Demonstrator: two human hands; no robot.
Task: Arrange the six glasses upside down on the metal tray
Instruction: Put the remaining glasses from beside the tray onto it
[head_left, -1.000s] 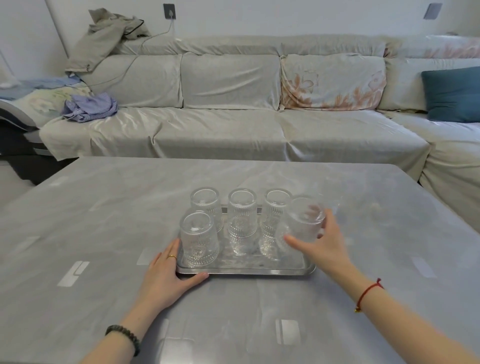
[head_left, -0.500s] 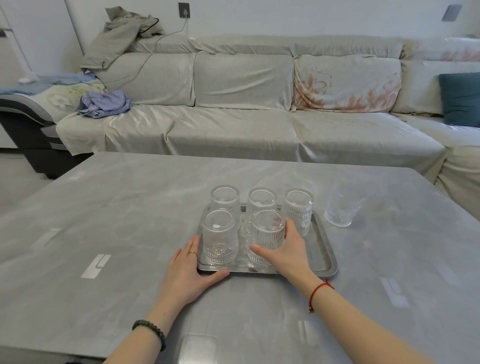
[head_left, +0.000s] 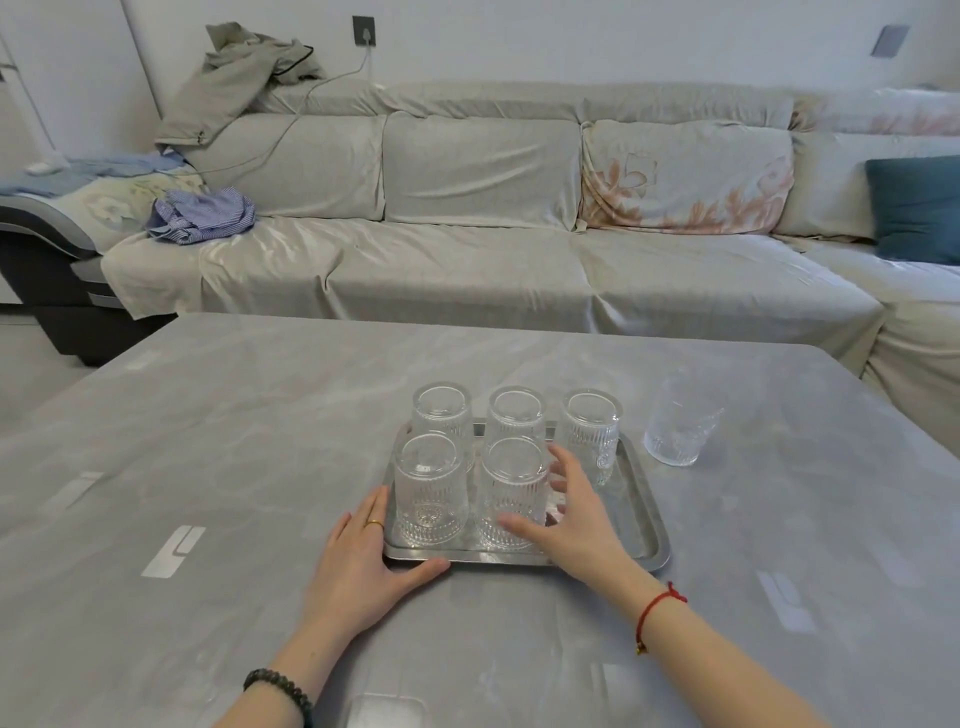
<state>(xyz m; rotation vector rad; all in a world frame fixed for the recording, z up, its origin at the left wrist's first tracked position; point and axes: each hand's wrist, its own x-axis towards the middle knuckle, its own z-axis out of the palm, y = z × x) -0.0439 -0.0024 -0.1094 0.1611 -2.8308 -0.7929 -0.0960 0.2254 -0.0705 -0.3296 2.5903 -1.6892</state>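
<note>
A metal tray (head_left: 635, 512) lies on the grey table and carries several ribbed clear glasses, all upside down. The back row holds three: left (head_left: 441, 411), middle (head_left: 517, 413) and right (head_left: 593, 427). In the front row stand a left glass (head_left: 428, 491) and a middle glass (head_left: 511, 488); the tray's front right spot is bare. One more glass (head_left: 675, 434) stands upright on the table, right of the tray. My right hand (head_left: 576, 519) curves loosely around the right side of the front middle glass, fingers spread. My left hand (head_left: 358, 566) lies flat against the tray's front left corner.
The table (head_left: 234, 467) is wide, with pale tape marks (head_left: 174, 551) near my left arm and others to the right. A long covered sofa (head_left: 467, 270) runs behind the table's far edge, with clothes on it and a teal cushion (head_left: 919, 208) at the right.
My right hand carried a glass from the tray's right side and set it upside down in the front middle spot, then loosened its fingers. The left hand stayed at the tray corner.
</note>
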